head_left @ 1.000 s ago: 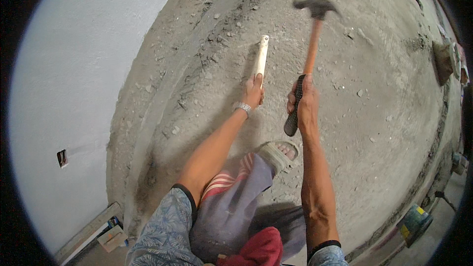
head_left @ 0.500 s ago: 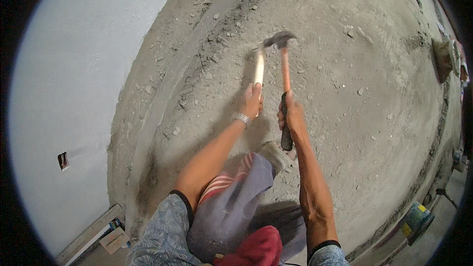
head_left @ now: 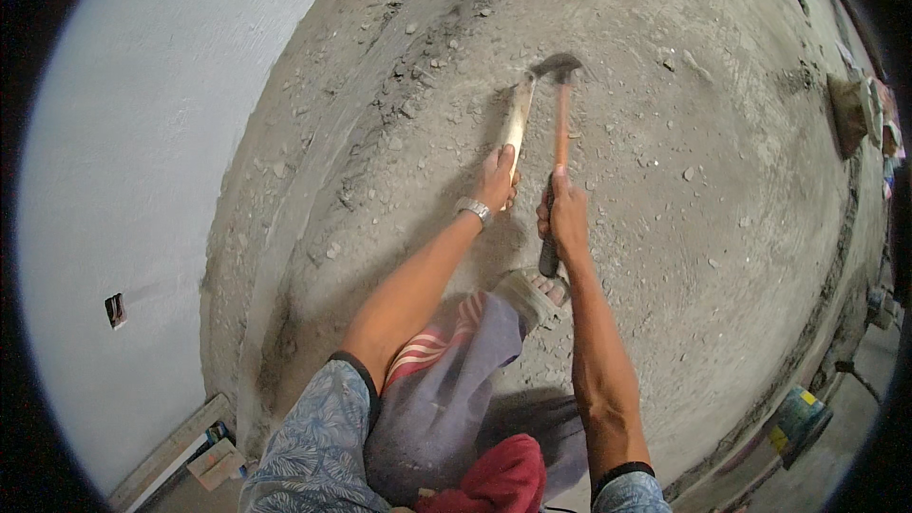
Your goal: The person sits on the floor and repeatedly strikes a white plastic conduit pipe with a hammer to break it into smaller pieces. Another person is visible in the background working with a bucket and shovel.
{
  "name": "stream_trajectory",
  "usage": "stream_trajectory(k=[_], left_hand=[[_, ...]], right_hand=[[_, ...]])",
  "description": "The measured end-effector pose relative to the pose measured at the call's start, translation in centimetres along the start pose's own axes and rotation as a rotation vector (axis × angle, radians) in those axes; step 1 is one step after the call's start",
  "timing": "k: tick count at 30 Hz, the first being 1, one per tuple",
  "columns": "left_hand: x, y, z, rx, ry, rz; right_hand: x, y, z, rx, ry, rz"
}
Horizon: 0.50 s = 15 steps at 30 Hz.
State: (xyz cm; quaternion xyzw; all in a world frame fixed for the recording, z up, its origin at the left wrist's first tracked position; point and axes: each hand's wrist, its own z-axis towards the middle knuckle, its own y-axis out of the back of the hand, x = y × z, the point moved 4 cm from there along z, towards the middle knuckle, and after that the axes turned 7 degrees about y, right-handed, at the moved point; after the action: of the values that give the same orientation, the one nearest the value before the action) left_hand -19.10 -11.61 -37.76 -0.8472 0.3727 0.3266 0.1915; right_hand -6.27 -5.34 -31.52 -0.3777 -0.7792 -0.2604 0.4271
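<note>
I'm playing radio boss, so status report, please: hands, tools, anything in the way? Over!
Left hand gripping pale bar. Right hand gripping hammer, head at bar's far end, contact unclear. Loose chips on floor.

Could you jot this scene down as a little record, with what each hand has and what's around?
Left hand: closed around a pale bar
Right hand: gripping an orange-and-black hammer
Hammer head: by the bar's far end; contact unclear
Left wrist: metal-banded watch
Ground: rough grey floor with scattered chips
Near the hands: a foot in an open-toed sandal
Far left: pale wall with a small opening
</note>
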Motion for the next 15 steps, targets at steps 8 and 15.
stream_trajectory(k=[8, 15], left_hand=[[0.0, 0.2, -0.9, -0.049, -0.001, 0.05], [-0.8, -0.1, -0.6, -0.069, -0.069, 0.134]], right_hand=[[6.7, 2.5, -2.5, -0.163, 0.328, 0.276], [-3.4, 0.1, 1.1, -0.014, 0.015, 0.023]])
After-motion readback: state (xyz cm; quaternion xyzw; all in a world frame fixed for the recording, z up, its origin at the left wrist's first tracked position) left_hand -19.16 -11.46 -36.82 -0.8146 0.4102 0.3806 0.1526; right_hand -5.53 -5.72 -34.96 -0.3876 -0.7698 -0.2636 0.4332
